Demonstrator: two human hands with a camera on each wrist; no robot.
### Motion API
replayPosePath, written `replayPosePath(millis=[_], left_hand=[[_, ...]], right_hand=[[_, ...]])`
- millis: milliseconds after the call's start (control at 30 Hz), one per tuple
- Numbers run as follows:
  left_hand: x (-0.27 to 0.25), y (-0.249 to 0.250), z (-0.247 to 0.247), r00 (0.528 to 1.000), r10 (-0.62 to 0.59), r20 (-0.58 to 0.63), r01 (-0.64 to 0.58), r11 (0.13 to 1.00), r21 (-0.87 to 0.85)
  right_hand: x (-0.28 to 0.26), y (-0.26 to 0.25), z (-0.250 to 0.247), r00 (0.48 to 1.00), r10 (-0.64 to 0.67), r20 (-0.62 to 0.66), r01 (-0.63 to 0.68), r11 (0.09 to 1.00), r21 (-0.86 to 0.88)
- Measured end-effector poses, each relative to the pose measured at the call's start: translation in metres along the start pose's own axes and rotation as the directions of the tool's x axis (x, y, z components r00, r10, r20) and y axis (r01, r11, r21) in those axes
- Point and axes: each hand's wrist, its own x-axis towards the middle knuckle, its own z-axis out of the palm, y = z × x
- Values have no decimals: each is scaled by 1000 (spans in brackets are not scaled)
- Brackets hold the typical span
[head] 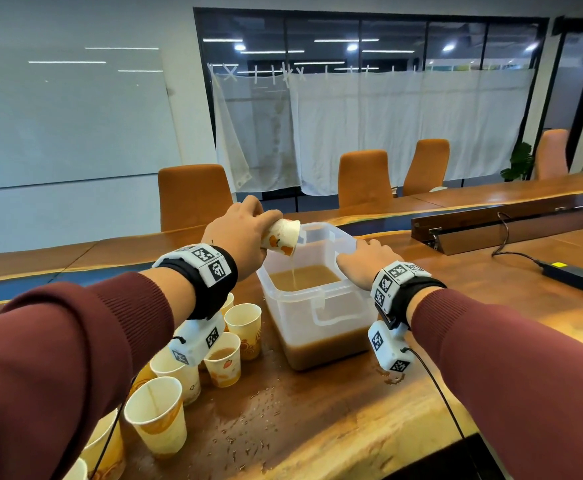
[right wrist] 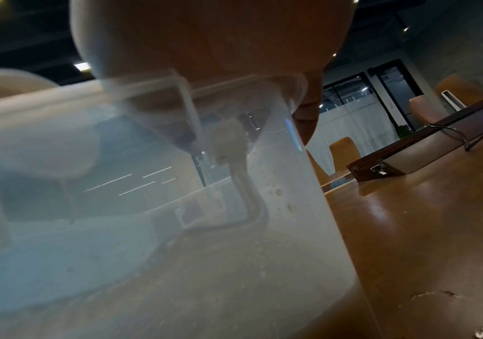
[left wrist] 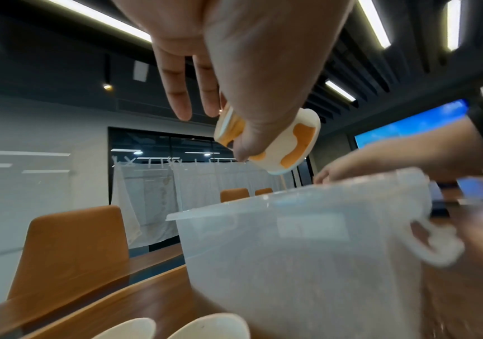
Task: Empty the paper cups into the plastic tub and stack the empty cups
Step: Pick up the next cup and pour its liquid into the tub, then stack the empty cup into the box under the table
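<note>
A paper cup with orange print is tipped mouth-down over the far left corner of the plastic tub, and a thin stream of pale brown liquid falls from its rim into the brown pool that part-fills the tub. The left hand grips the cup from above, thumb curled across its side in the left wrist view and two fingers held out straight past it. The translucent tub stands on the wooden desk with its handle facing the person. The right hand rests on the tub's right rim at about 3 o'clock, fingers laid over the edge and pointing at the cup. At about 8 o'clock from the tub stands a cluster of paper cups, at least one with brown liquid in it. Splashes wet the desk in front of the tub. A black power adapter with its cable lies at 3 o'clock, well apart, and orange chairs line the far side.
</note>
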Motion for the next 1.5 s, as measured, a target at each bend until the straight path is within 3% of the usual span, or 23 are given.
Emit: replayPosePath(millis=[100,167,267,367,500,600,667,800,933,1000,1067,1167,1333,1433,1500], left_hand=[[-7,7,10,983,168,69,-175,978,110],[-7,6,14,978,192,76,-201,971,131],[-4,3,8,999,29,19,-30,999,34],[-10,5,14,994,-10,112,13,1000,-27],[-17,0,18,975,-180,133,210,941,-265],[-23,-2,17,955,-192,226,250,932,-264],[-27,-4,12,945,-226,236,305,869,-389],[-46,-1,-2,909,-317,270,416,651,-635],[-76,11,-14,893,-301,334,442,451,-775],[-95,20,-18,888,-268,375,455,383,-804],[-111,31,-21,888,-231,398,457,343,-821],[-138,49,-27,892,-199,405,450,305,-840],[-189,79,-31,890,-119,441,456,275,-846],[-225,97,-30,882,-60,467,464,282,-840],[-251,107,-24,863,-32,505,494,263,-829]], right_hand=[[0,1,1,1000,5,-3,-6,1000,-1],[1,0,2,1000,4,-6,-4,1000,-1],[1,0,0,1000,-3,-8,3,1000,3],[0,0,-1,1000,-3,-1,3,1000,5],[-1,0,0,1000,0,4,0,1000,17],[-2,-1,-1,1000,-5,8,4,1000,13],[-1,0,-2,1000,-11,11,11,1000,13],[-6,2,-7,996,-80,46,80,997,2],[-40,-1,-13,968,-241,-65,247,961,123],[-74,-6,-9,914,-364,-179,403,866,295],[-109,-15,-2,870,-445,-213,485,693,533],[-158,-24,7,861,-502,-85,399,562,725],[-212,-16,41,873,-481,81,208,518,830],[-234,-1,67,893,-426,145,123,541,832],[-246,11,85,880,-417,228,89,617,782]])
